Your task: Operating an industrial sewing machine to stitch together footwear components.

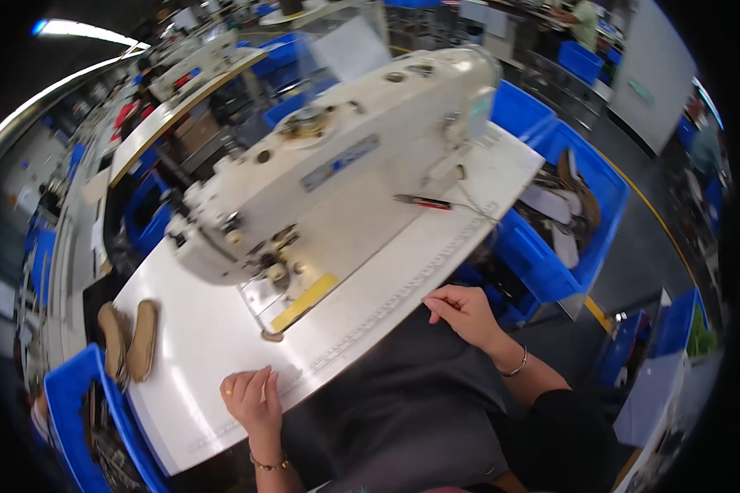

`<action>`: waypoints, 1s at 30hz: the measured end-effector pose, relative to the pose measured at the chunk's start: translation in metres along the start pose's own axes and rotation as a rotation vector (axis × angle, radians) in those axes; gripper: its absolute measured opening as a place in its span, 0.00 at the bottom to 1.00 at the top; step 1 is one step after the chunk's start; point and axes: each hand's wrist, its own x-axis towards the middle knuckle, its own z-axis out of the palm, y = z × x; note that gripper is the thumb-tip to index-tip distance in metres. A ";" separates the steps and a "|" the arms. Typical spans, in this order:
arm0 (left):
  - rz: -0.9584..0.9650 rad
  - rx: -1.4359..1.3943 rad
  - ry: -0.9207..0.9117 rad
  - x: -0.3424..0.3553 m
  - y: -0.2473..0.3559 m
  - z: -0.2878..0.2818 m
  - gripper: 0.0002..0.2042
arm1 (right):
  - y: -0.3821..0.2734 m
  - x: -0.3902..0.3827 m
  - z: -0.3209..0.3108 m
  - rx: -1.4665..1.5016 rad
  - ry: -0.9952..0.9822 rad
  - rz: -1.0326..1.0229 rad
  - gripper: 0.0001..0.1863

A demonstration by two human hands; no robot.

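A white sewing machine [337, 156] stands on a white tabletop [185, 361] in front of me. My left hand [253, 401] is over the near edge of the top, fingers loosely bent and slightly apart, holding nothing I can see. At the front edge, farther right, my right hand [467, 315] has its fingers curled in, with nothing visible in them. A yellow plate [306, 302] lies by the needle area, with a small brown piece [272, 336] at its near end. Small thread snips [423, 202] with a red and black handle rest on the machine's bed.
Two tan shoe-shaped pieces [142, 340] lie at the table's left edge, above a blue bin [70, 382] of dark pieces. On the right, another blue bin [604, 193] holds shoe parts. A grey partition [654, 78] stands beyond it. Other people work farther off.
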 end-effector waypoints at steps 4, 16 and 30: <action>-0.037 0.037 0.030 0.007 -0.024 -0.009 0.09 | -0.026 0.030 0.069 -0.325 -0.053 -0.454 0.03; -0.408 0.408 0.101 0.036 -0.229 -0.048 0.06 | -0.016 0.047 0.121 -0.336 -0.155 -0.480 0.03; -0.613 0.371 0.027 0.042 -0.278 -0.033 0.07 | -0.016 0.049 0.121 -0.386 -0.178 -0.513 0.04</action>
